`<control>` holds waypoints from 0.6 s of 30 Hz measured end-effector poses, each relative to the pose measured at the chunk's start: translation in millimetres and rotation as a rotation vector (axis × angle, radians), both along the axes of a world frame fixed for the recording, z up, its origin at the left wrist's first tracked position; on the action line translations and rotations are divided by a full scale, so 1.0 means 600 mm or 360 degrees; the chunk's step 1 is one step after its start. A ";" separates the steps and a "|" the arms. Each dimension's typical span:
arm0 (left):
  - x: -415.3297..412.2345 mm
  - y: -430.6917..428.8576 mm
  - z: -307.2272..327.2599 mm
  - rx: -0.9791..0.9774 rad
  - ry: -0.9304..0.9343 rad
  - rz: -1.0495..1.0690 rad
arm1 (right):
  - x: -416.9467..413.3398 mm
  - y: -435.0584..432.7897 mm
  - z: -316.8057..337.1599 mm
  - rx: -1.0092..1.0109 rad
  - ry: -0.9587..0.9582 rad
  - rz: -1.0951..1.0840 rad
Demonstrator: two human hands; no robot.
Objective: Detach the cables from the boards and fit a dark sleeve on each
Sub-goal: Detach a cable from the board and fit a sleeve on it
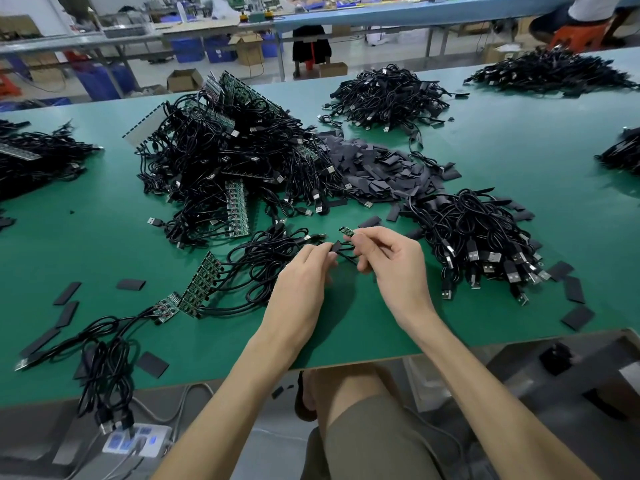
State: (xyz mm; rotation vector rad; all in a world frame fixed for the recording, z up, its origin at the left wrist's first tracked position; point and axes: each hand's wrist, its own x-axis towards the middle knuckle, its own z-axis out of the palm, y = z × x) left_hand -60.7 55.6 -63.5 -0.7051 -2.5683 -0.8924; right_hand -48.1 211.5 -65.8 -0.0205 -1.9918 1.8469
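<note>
While both forearms reach over the front edge of the matte green surface, the left grip pinches a flat, dark sleeve, and the right grip is curled round a thin black cable ending in a small green board piece. Sleeve and board piece sit just apart, above bare mat. Behind them lie a tangled heap of boards with glossy cables, a drift of flat grey-black loose sleeves and, at right, a cable heap showing metal USB plugs.
</note>
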 end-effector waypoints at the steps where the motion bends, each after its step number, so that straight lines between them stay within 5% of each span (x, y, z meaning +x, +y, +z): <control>1: -0.001 0.000 0.000 0.0018 -0.0005 0.0005 | -0.001 0.000 0.000 -0.0002 0.0005 -0.0003; 10: -0.011 -0.005 -0.011 0.0150 0.0035 0.0055 | -0.001 0.000 -0.001 0.0151 0.0034 -0.0042; 18: -0.015 -0.006 -0.015 0.0148 0.0044 0.0036 | -0.002 -0.004 0.003 -0.0058 -0.0006 0.0026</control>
